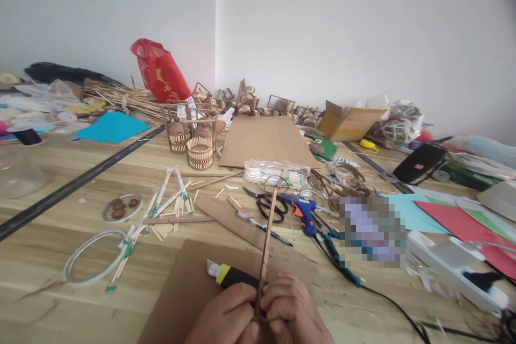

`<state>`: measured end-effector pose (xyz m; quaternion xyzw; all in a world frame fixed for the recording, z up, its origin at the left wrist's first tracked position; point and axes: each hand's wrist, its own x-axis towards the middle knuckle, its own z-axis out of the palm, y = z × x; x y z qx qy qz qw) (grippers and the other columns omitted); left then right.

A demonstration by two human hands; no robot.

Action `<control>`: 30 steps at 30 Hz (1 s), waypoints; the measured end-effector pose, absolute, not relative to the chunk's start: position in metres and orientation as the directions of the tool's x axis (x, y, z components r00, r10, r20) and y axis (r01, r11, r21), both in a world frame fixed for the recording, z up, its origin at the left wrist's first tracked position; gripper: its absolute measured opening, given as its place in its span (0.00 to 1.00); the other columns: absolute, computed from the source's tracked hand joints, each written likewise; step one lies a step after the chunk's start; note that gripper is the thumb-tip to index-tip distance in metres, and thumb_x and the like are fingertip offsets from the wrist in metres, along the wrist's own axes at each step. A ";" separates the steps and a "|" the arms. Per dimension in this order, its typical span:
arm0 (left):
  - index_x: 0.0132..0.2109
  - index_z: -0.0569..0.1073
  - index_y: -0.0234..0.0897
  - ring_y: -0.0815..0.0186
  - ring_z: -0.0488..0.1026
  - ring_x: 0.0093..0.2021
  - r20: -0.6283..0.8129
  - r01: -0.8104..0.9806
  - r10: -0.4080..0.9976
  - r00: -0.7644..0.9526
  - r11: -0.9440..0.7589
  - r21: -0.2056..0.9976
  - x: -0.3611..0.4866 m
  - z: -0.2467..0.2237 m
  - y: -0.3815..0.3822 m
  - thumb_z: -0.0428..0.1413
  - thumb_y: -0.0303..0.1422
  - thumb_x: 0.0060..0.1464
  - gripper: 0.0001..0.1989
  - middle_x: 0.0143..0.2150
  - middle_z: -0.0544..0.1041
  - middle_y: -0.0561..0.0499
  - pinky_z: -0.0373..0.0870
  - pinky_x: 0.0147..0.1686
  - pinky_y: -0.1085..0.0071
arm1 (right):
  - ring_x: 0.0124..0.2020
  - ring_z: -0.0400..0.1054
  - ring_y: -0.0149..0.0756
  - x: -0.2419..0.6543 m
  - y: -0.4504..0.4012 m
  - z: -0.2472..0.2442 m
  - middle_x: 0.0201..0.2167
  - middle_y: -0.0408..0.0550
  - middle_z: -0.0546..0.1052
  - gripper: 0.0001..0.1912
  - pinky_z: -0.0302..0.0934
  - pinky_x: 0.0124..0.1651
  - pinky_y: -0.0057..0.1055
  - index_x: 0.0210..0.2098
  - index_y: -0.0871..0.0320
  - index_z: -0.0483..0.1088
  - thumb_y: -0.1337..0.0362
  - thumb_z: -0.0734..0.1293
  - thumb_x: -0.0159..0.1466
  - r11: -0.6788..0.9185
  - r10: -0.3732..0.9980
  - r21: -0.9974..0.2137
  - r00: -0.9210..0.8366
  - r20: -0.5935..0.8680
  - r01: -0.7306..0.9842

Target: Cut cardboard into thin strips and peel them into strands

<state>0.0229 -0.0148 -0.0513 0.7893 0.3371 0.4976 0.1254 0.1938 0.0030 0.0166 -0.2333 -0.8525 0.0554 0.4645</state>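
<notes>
A long, narrow brown cardboard strip (269, 226) points away from me, its near end pinched between both hands at the bottom centre. My left hand (228, 314) is closed on the strip's near end from the left. From the right, my right hand (292, 306) has its fingers curled round the same end, touching the left fingertips. Under the hands is a brown cardboard sheet (173, 301). A black and yellow utility knife (234, 275) lies on it just beyond my left hand. Black scissors (272, 208) and a blue glue gun (306, 212) rest farther off.
Small stick baskets (200, 153) stand at the back left, near a large cardboard sheet (262, 140). Loose sticks (177, 209) and a white ring (68, 266) lie at the left. Pliers (338, 258), coloured paper (455, 226) and a white power strip (455, 271) are at the right.
</notes>
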 end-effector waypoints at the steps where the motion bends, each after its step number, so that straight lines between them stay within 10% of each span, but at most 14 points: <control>1: 0.31 0.70 0.38 0.68 0.68 0.27 0.694 0.411 0.663 0.281 -0.736 0.538 0.023 -0.052 -0.015 0.33 0.37 0.70 0.26 0.29 0.71 0.50 0.69 0.30 0.76 | 0.33 0.76 0.31 0.193 0.003 0.016 0.29 0.42 0.78 0.07 0.70 0.45 0.32 0.37 0.54 0.63 0.69 0.59 0.71 0.886 0.446 -0.313 -0.445 0.777 0.343; 11: 0.30 0.68 0.38 0.67 0.63 0.23 0.628 0.501 0.707 0.325 -0.692 0.520 0.021 -0.050 -0.016 0.31 0.52 0.68 0.32 0.25 0.68 0.51 0.59 0.21 0.72 | 0.30 0.75 0.30 0.181 -0.005 0.008 0.26 0.40 0.78 0.08 0.69 0.49 0.33 0.34 0.53 0.66 0.70 0.60 0.69 0.861 0.419 -0.270 -0.299 0.857 0.431; 30: 0.28 0.62 0.40 0.68 0.57 0.18 0.658 0.542 0.695 0.289 -0.686 0.486 0.025 -0.058 -0.017 0.29 0.39 0.71 0.26 0.20 0.61 0.55 0.51 0.19 0.71 | 0.39 0.78 0.27 0.185 -0.003 0.023 0.28 0.38 0.81 0.10 0.61 0.57 0.27 0.34 0.53 0.68 0.68 0.59 0.72 0.864 0.373 -0.166 -0.383 0.845 0.475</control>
